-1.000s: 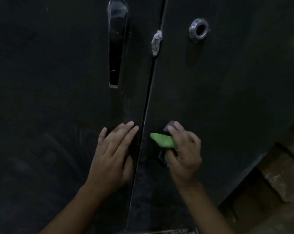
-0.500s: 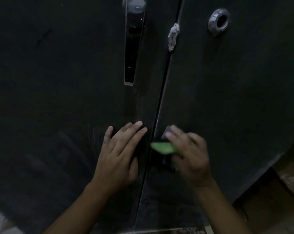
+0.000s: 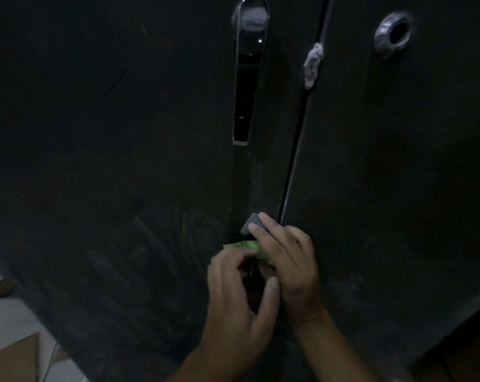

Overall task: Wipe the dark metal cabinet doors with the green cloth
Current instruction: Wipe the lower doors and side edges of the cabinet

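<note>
Left grip [image 3: 233, 293]: having left its flat rest on the left door [image 3: 95, 133], now curling at the left end of the green cloth [image 3: 248, 247]; grasping or merely touching, cannot tell. Right grip [image 3: 288, 260]: clutching the crumpled cloth low against the seam [image 3: 295, 155]. Smooth dark metal is lying open left, right and above, streaks showing
</note>
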Demonstrator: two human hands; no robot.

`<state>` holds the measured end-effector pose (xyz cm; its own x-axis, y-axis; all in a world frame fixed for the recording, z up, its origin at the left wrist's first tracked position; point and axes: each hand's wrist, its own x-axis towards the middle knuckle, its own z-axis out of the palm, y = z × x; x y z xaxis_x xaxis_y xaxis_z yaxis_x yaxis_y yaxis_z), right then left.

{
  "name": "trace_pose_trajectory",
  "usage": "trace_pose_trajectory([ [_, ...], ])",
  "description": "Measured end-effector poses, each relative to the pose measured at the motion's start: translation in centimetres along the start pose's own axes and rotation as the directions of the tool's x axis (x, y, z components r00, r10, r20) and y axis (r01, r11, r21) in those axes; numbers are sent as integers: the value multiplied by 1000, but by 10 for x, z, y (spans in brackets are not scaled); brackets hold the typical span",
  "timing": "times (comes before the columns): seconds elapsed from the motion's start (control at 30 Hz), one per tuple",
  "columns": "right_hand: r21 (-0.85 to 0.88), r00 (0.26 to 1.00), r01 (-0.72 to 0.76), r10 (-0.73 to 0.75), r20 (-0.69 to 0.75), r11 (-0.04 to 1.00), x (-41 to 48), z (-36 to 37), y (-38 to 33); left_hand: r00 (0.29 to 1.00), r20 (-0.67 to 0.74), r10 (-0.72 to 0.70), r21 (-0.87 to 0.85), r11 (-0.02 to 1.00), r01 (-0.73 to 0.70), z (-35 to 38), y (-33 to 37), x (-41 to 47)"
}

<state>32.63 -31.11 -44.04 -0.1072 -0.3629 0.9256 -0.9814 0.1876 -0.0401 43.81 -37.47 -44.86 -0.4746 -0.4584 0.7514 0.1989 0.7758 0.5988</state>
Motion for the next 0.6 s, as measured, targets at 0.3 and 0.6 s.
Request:
trace_pose_trajectory([
  [0.3, 323, 981, -188, 159, 113, 928, 2, 0, -18, 987, -106, -121, -45, 992, 116, -6, 9, 30],
  [0.6, 264, 962, -81, 6, 273, 961, 12, -25, 5, 994, -70, 89, 222, 972, -71, -14, -8, 40],
])
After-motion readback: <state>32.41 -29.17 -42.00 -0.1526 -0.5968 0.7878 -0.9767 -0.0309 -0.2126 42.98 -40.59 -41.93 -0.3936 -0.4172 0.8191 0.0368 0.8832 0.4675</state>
